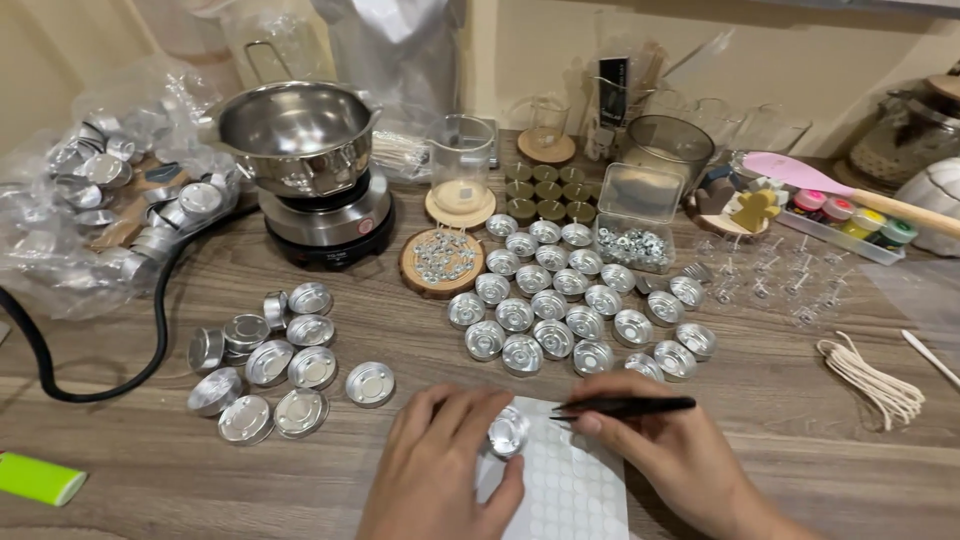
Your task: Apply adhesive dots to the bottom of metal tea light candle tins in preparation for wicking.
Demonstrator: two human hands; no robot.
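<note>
My left hand (440, 470) holds a small round aluminium tealight cup (508, 432), tilted on its side, over a white sheet of round stickers (575, 485) at the table's front edge. My right hand (665, 455) grips black tweezers (625, 406), whose tips point left toward the cup and end just right of it. Behind the hands, a cluster of several empty silver cups (560, 300) stands upright. A second loose pile of cups (275, 365) lies to the left, some upside down or on their sides.
A steel pot (295, 130) sits on a small electric hotplate (325, 215) with a black cord (95, 385). Also on the wooden table: a wooden coaster of metal wick tabs (442, 258), a clear box (635, 220), a wick bundle (870, 380), bagged cups (110, 190), a green object (38, 478).
</note>
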